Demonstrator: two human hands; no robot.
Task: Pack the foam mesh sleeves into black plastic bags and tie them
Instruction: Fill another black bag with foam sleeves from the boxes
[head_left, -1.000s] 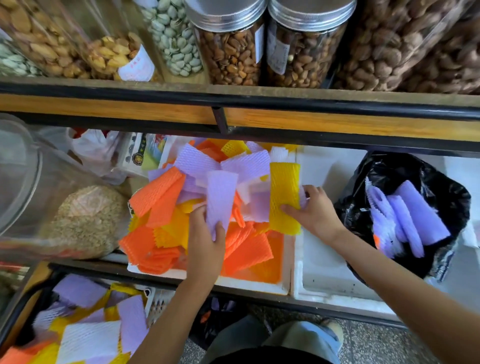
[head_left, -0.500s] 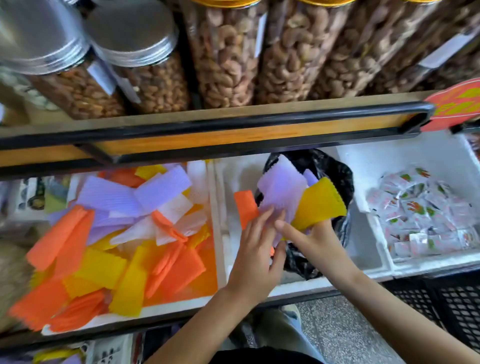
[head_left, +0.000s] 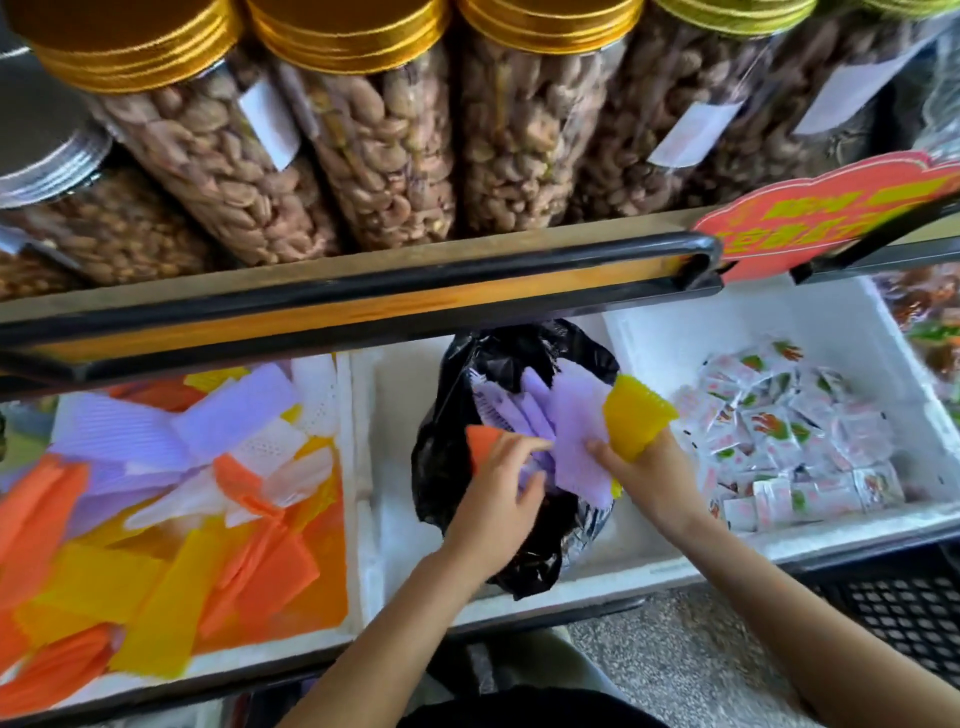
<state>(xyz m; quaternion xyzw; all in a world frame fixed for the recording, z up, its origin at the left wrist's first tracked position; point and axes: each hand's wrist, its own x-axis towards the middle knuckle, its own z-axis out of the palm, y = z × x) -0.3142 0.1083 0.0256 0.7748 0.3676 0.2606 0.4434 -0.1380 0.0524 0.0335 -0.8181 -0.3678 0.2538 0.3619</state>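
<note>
A black plastic bag (head_left: 457, 415) stands open in the middle white foam box (head_left: 395, 519), with purple foam mesh sleeves (head_left: 514, 410) inside. Over the bag's mouth my right hand (head_left: 644, 462) grips a yellow sleeve (head_left: 636, 415) and a purple sleeve (head_left: 576, 441). My left hand (head_left: 498, 499) holds an orange sleeve (head_left: 480, 441) at the bag's opening, fingers spread toward the purple one. A loose pile of orange, yellow, purple and white sleeves (head_left: 171, 499) fills the left foam box.
A wooden shelf with a black rail (head_left: 363, 301) overhangs the boxes; jars of nuts (head_left: 374, 140) stand on it. The right foam box (head_left: 841, 332) holds small white snack packets (head_left: 789, 447). A red-orange sign (head_left: 831, 208) sticks out at right. A black crate (head_left: 904, 613) sits low right.
Both hands carried sleeves from the left pile over to the black bag. They now sit lower at the bag's mouth, and the view has shifted right.
</note>
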